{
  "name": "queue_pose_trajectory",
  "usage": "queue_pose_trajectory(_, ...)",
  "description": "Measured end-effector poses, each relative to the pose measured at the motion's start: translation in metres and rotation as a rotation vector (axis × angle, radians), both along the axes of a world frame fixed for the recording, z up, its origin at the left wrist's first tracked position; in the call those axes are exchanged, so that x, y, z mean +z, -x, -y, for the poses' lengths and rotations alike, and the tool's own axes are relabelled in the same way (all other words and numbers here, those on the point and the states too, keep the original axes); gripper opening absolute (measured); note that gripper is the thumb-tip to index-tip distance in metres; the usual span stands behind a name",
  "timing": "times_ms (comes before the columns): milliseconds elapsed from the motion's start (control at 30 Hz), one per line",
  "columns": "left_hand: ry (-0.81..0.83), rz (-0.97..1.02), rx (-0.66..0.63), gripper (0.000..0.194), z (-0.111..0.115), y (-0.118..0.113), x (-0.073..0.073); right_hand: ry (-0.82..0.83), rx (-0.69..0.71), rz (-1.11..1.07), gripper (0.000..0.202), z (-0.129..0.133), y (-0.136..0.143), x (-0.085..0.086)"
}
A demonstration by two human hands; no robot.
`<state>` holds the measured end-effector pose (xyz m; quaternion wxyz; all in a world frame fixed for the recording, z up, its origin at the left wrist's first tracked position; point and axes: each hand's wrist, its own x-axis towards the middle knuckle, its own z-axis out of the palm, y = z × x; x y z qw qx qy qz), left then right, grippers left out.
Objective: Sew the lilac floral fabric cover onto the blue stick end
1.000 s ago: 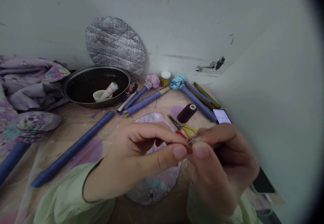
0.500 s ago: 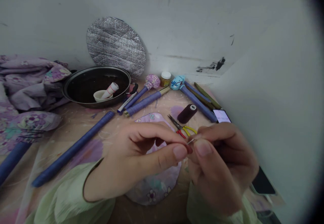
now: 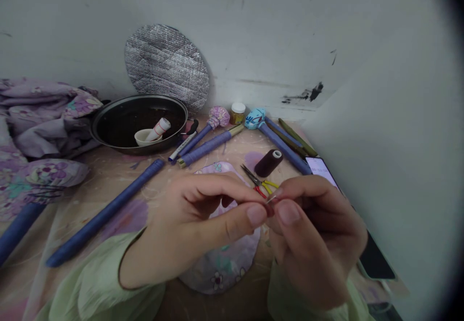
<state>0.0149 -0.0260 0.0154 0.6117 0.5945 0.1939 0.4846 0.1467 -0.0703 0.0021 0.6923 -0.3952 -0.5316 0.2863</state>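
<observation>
A thin, light needle-like piece [image 3: 271, 198] spans the small gap between my two hands. My left hand [image 3: 203, 219] pinches one end of it between thumb and forefinger. The thumb and forefinger of my right hand [image 3: 315, 229] are pressed together at the other end; whether a thread is there is too small to tell. Under my hands lies a purple flowered cloth piece [image 3: 235, 263], partly hidden by them. Just beyond are scissors with red and yellow handles [image 3: 257, 182] and a dark thread spool [image 3: 268, 163].
A black pan [image 3: 123, 118] holding a small cup stands back left, beside heaped purple cloth [image 3: 43, 118]. Blue wrapped sticks [image 3: 108, 212] lie left and behind. A silver round mat [image 3: 166, 65] leans on the wall. Phones [image 3: 375, 258] lie at right.
My right hand has shifted slightly left, closer to my left hand, and the visible part of the thin piece looks shorter. My left hand has barely moved.
</observation>
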Motion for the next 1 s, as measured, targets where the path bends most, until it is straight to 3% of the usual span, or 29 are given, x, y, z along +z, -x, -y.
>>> queue_pose_trajectory(600, -0.019, -0.014, 0.024, 0.015, 0.000, 0.000, 0.001, -0.003, -0.090, -0.002, 0.010, -0.001, 0.007, -0.001)
queue_pose_trajectory(700, -0.094, -0.007, 0.081, 0.015, 0.000, 0.000, -0.001, 0.050, -0.051, -0.080, 0.008, -0.001, 0.006, -0.003)
queue_pose_trajectory(900, -0.423, -0.102, 0.381, 0.018, -0.005, 0.003, -0.006, 0.174, 0.193, -0.185, 0.009, -0.005, -0.003, -0.001)
queue_pose_trajectory(1000, -0.513, -0.121, 0.385, 0.016, -0.007, 0.005, -0.007, 0.195, 0.221, -0.183, 0.009, -0.006, -0.006, 0.000)
